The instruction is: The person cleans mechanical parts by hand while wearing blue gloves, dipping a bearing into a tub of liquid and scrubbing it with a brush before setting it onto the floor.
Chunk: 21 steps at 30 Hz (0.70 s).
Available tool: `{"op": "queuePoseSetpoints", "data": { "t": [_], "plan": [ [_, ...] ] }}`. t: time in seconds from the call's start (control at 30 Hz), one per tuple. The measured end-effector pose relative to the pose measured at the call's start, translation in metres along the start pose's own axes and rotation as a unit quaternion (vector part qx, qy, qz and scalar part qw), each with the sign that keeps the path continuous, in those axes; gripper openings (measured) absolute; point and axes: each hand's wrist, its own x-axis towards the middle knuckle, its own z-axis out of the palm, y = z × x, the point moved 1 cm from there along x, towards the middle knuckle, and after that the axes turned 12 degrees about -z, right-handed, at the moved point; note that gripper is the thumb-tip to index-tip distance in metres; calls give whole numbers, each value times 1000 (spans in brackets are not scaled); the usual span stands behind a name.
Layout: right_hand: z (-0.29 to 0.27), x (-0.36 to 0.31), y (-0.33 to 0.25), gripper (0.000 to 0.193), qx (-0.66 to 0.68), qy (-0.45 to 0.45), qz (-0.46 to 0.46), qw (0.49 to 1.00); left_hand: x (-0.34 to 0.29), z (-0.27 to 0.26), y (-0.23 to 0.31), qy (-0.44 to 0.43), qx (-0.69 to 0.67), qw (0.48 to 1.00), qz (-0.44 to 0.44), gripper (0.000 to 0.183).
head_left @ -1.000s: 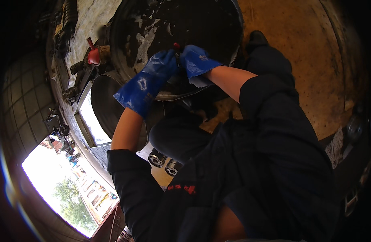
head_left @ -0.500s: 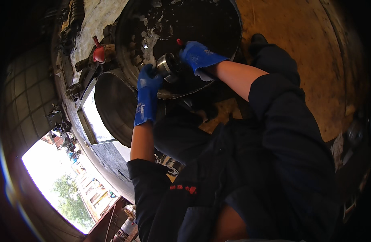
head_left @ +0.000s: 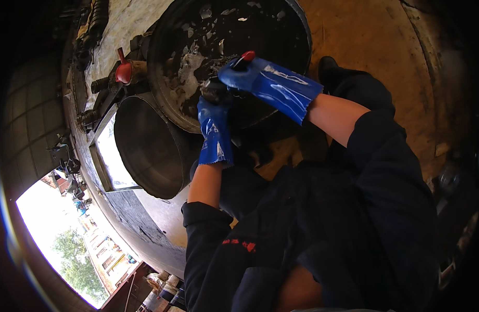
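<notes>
Both my hands wear blue rubber gloves over a round black tub (head_left: pixel 181 122) of dark liquid with foam patches. My left hand (head_left: pixel 213 112) is closed round a dark, wet, cylindrical metal part (head_left: pixel 212 89) near the tub's near rim. Just above and to its right, my right hand (head_left: pixel 239 77) grips a tool with a red-ended dark handle (head_left: pixel 248 55). The tool's working end is hidden behind the glove and the part, so its kind cannot be made out. The two gloves are close together, with the part between them.
A dark round drum (head_left: pixel 145 151) stands left of the tub. Beyond it, a red funnel-shaped thing (head_left: pixel 123 71) sits among metal parts beside a pale-topped surface. Brown, stained floor (head_left: pixel 374 62) lies to the right, near my dark shoe (head_left: pixel 328 65).
The metal part has tilted and turned from a shiny side to a dark one. My right hand has come leftward over it, and the red handle end has swung up. The foam has spread.
</notes>
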Motion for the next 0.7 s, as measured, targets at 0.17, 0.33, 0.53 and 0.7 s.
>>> {"op": "queuePoseSetpoints", "data": {
  "t": [0.17,0.33,0.53,0.7],
  "plan": [
    [25,8,-10,26,-93,-140,-12,986,8,-21,-14,-65,-57,996,37,41],
    [17,22,-12,30,-22,15,86,996,58,-22,-45,-194,-275,941,-37,32],
    [25,-2,-12,33,116,219,133,960,46,-26,-41,-242,-346,904,-65,42],
    [13,-1,-16,31,-7,200,234,952,43,-32,-34,-271,-335,901,-47,42]
  ]
}}
